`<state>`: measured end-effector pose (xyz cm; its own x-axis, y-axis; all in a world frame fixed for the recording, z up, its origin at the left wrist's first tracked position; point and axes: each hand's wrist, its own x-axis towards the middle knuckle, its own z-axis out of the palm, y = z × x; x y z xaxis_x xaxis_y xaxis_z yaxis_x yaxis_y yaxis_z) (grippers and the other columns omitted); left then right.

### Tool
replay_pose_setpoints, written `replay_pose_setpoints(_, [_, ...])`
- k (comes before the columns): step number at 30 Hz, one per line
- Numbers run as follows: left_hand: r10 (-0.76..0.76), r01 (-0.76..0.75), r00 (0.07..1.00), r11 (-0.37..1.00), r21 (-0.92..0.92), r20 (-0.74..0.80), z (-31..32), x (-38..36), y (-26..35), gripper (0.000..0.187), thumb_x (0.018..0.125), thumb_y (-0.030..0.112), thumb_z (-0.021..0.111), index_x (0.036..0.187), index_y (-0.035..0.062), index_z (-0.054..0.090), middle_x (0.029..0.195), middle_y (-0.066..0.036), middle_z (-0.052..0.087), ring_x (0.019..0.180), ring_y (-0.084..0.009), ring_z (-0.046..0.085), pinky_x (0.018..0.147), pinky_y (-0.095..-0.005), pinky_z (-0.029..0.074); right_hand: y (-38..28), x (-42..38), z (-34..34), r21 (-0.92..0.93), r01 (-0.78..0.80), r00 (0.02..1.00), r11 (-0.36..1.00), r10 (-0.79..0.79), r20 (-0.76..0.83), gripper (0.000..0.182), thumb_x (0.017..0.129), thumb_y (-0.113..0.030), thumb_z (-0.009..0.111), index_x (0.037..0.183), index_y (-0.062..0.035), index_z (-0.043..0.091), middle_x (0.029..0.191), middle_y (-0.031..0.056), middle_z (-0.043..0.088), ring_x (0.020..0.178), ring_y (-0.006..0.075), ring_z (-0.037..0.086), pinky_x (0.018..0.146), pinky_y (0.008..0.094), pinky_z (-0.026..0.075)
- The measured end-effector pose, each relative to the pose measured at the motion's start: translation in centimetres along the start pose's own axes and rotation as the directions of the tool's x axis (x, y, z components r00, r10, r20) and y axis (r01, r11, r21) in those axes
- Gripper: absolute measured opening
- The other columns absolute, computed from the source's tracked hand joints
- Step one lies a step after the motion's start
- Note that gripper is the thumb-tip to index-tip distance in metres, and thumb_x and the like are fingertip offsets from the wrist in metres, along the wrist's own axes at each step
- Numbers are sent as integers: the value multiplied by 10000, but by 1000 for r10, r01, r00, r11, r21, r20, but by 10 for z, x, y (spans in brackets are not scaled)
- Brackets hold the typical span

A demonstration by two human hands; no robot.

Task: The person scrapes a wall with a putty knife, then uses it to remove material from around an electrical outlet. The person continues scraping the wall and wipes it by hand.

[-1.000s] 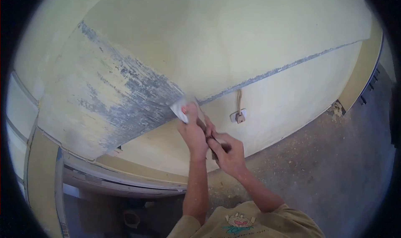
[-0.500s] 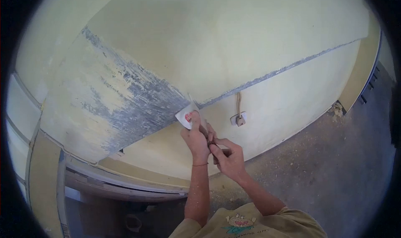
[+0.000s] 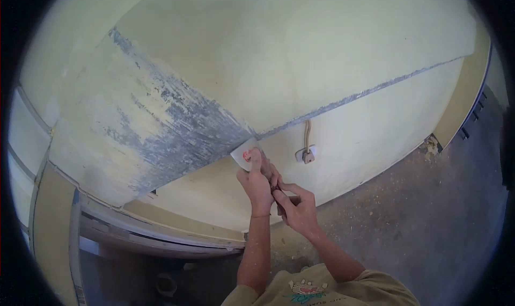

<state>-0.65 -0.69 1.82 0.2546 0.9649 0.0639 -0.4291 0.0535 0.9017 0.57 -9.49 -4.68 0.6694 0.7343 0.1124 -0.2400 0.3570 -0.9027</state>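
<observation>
Both my hands hold a scraper against a pale yellow wall [image 3: 322,64]. My left hand [image 3: 256,181] presses its fingers on the flat metal blade [image 3: 244,157], which bears a red mark. My right hand [image 3: 298,206] is closed around the scraper's dark handle just below and right of the left hand. The blade sits at the lower right end of a wide scraped patch [image 3: 161,123] where grey shows through the paint. A thin scraped line [image 3: 365,95] runs from there up to the right.
A wall socket [image 3: 307,154] with a short cord above it is just right of the blade. Below the wall lies a dusty concrete floor [image 3: 429,215] with paint flakes. A door frame [image 3: 161,231] and dark opening lie at lower left.
The blade and both hands have slid a little to the right and down along the lower edge of the scraped patch. The grip on the scraper is the same.
</observation>
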Motion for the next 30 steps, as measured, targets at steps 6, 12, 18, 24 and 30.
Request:
replay_pose_setpoints(6, [-12,11,994,1000,14,109,-2,1,16,375,953,254,552,660,55,427,493,-41,415,363,-141,404,343,-286,346,-17,7,12,61,47,998,997,-49,37,209,933,-125,599,1081,21,620,582,39,561,448,59,476,381,232,336])
replay_pose_setpoints(12, [32,-37,990,999,36,137,-3,7,23,331,956,246,542,724,25,458,502,-53,430,360,-151,411,345,-300,344,-10,5,14,65,56,997,996,-59,48,209,928,-117,603,1099,3,613,583,42,564,448,58,480,378,227,339])
replay_pose_setpoints(18, [4,-7,998,999,51,67,-8,10,10,383,937,350,576,741,34,489,524,-75,485,352,-149,416,347,-293,366,-6,3,6,-13,74,996,997,-74,46,204,928,-118,605,1090,5,615,586,36,562,452,60,484,377,226,341])
replay_pose_setpoints(24, [22,-25,998,997,69,50,0,3,22,386,933,352,577,733,37,480,516,-62,473,359,-150,431,347,-290,369,-9,5,11,64,54,997,996,-57,48,213,933,-125,599,1102,5,610,587,24,559,444,68,483,361,228,335])
replay_pose_setpoints(30, [0,-6,993,999,46,122,3,5,36,326,928,309,593,776,36,500,537,-47,469,362,-148,441,348,-282,389,-34,3,16,61,-50,994,997,44,101,215,939,-142,596,1097,4,604,576,25,549,440,65,473,356,227,326])
